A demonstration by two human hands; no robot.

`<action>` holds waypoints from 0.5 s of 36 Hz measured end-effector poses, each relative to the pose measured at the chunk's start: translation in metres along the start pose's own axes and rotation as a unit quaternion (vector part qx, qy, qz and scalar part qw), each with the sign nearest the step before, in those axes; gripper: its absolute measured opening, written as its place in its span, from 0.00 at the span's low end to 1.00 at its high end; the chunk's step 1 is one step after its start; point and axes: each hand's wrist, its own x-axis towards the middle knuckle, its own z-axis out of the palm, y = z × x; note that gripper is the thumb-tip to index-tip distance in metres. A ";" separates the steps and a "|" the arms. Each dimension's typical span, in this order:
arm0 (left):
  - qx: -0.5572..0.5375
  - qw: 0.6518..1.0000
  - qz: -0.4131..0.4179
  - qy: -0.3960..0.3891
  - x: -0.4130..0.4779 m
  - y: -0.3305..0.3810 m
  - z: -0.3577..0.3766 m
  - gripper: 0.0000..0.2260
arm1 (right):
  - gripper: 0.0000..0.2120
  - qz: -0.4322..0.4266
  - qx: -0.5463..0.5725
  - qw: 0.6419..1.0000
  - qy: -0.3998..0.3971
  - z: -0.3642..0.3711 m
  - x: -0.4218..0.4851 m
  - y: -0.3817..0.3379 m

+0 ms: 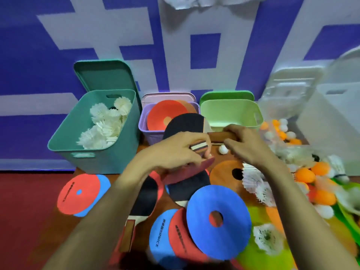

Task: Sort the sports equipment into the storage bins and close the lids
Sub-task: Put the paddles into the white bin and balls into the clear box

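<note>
Disc [160,233] print, wall [136,45] chars: illegible.

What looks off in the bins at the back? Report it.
The red disc in the purple bin stands tilted and pokes above the rim instead of lying flat. The lid behind it might not close over it.

Far, the light green bin [229,114] stands open and roomy; red discs [165,115] fill the purple bin [143,129] beside it. Shuttlecocks [253,182] and orange balls [305,175] crowd the near right.
</note>
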 end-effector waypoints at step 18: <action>0.188 0.973 0.123 0.050 0.150 0.103 0.108 0.19 | 0.09 0.118 0.370 0.905 0.176 -0.131 -0.016 0.146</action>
